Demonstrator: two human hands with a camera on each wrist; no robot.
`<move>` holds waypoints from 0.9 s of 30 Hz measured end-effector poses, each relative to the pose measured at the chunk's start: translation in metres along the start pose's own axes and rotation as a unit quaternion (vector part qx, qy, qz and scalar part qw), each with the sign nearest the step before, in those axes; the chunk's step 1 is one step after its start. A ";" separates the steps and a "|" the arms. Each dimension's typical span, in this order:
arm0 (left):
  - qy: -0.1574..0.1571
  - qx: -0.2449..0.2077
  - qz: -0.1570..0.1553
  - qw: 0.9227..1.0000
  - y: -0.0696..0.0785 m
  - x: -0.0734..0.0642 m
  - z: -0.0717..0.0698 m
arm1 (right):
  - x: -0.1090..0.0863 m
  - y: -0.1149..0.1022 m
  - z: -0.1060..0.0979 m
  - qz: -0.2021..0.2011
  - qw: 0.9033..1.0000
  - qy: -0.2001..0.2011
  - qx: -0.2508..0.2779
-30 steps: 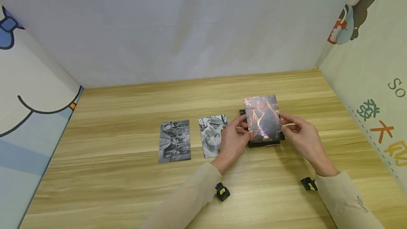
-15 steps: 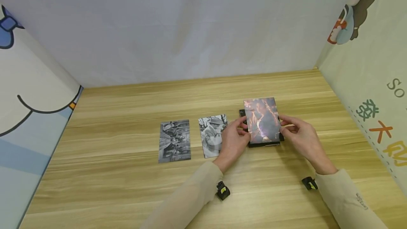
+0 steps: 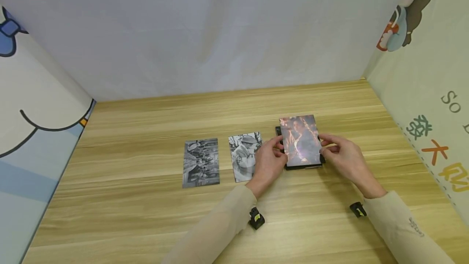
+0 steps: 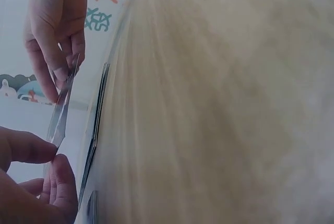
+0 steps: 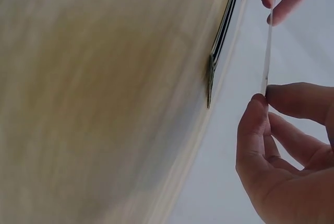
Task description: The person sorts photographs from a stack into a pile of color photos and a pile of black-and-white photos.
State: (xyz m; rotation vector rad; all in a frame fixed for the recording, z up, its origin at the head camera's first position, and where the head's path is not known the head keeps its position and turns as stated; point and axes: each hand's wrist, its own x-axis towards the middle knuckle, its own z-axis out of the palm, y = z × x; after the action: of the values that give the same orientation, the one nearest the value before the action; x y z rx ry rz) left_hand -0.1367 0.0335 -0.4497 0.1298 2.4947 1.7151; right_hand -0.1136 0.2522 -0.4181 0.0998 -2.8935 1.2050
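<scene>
A photo card (image 3: pixel 301 139) with a figure among glowing orange streaks is held up between both hands. My left hand (image 3: pixel 269 164) pinches its left edge between thumb and fingers. On the opposite edge, my right hand (image 3: pixel 344 159) has the same kind of pinch, plain in the right wrist view, where the card (image 5: pixel 267 59) appears edge-on. Below the card lies a small pile of dark cards (image 4: pixel 95 122), with a gap between them in the left wrist view. From above, the held card hides most of that pile.
Left of the hands, a black-and-white photo card of a person in a hat (image 3: pixel 243 154) lies partly behind my left hand. Further left is another black-and-white card (image 3: pixel 201 163). The wooden table (image 3: pixel 139 215) meets a pale cloth wall (image 3: pixel 234 31) at the back and printed side panels.
The held card has come slightly toward me and to the left, tilting so its glare shifts and the figure shows more clearly. My right hand has moved slightly left with it.
</scene>
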 end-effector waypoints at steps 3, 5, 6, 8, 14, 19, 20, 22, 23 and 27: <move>-0.004 0.004 -0.007 1.000 0.001 0.000 0.000 | 0.001 0.000 0.000 0.002 1.000 -0.005 -0.005; -0.007 0.004 -0.013 1.000 0.001 0.001 0.000 | 0.001 0.000 -0.001 0.003 1.000 -0.008 -0.011; -0.008 0.005 -0.015 1.000 0.001 0.001 0.000 | 0.001 0.000 -0.001 0.004 1.000 -0.010 -0.014; -0.010 0.006 -0.016 1.000 0.002 0.001 0.000 | 0.002 0.000 -0.002 0.003 1.000 -0.013 -0.019; -0.019 0.031 -0.015 0.999 0.002 0.002 -0.001 | 0.003 0.000 -0.002 0.002 0.999 -0.027 -0.022; -0.030 0.055 -0.014 0.998 0.003 0.002 -0.003 | 0.006 0.001 -0.001 -0.002 0.999 -0.033 -0.034; -0.032 0.061 -0.013 0.998 0.003 0.002 -0.003 | 0.007 0.001 0.000 -0.003 0.999 -0.034 -0.037; -0.035 0.070 -0.010 0.997 0.002 0.003 -0.003 | 0.008 0.001 0.000 -0.004 0.998 -0.038 -0.041; -0.036 0.073 -0.009 0.997 0.002 0.003 -0.004 | 0.009 0.001 0.001 -0.004 0.998 -0.042 -0.043; -0.041 0.071 -0.011 0.997 0.002 0.003 -0.004 | 0.010 0.002 0.001 0.000 0.997 -0.054 -0.047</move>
State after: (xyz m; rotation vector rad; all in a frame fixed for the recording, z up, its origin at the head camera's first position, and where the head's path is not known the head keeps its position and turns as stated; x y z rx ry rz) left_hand -0.1403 0.0310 -0.4461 0.1820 2.5462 1.4915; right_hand -0.1240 0.2520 -0.4196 0.1697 -3.0364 1.0956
